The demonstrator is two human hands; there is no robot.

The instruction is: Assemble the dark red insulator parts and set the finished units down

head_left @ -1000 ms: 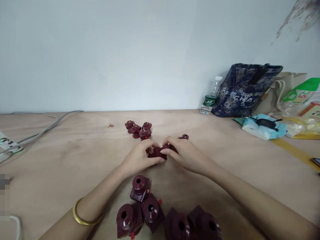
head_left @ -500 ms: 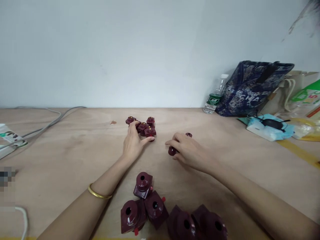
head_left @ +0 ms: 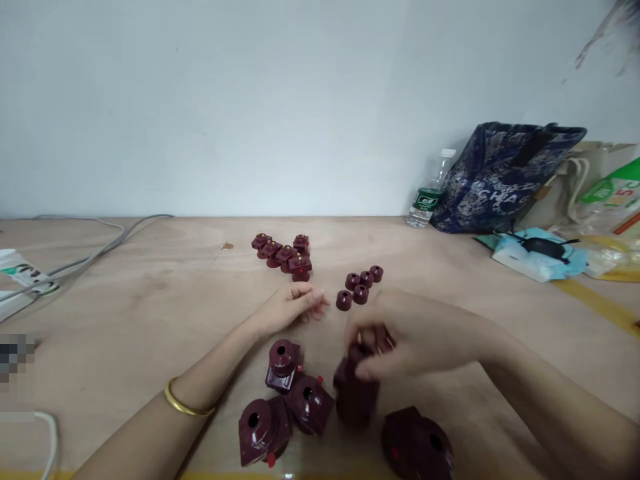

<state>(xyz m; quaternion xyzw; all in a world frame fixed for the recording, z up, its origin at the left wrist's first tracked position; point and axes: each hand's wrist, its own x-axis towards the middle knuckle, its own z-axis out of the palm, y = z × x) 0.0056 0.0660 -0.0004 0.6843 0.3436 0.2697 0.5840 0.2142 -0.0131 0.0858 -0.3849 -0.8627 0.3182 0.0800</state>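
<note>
My right hand (head_left: 400, 333) is wrapped round the top of a dark red capped piece (head_left: 356, 397), which is blurred by motion. Fingers loosely curled and apart, my left hand (head_left: 295, 308) rests over the table with nothing in it. Near it stand several dark red square pieces (head_left: 285, 255) with brass tips. Several small round caps (head_left: 361, 294) with holes sit between the hands, farther back. Close to me are three capped pieces (head_left: 310, 403) with red tabs on the left and another capped piece (head_left: 420, 443) on the right.
A water bottle (head_left: 426, 200) and a dark patterned bag (head_left: 505, 177) stand against the wall at the right. Beside them lies a blue tissue pack (head_left: 540, 257) with a black object on it. Grey cables (head_left: 107, 245) and a white package (head_left: 20, 280) lie at the left.
My right hand has left the small caps, come nearer and closed on a capped piece. My left hand has let go of the brass-tipped group and moved nearer to me.
</note>
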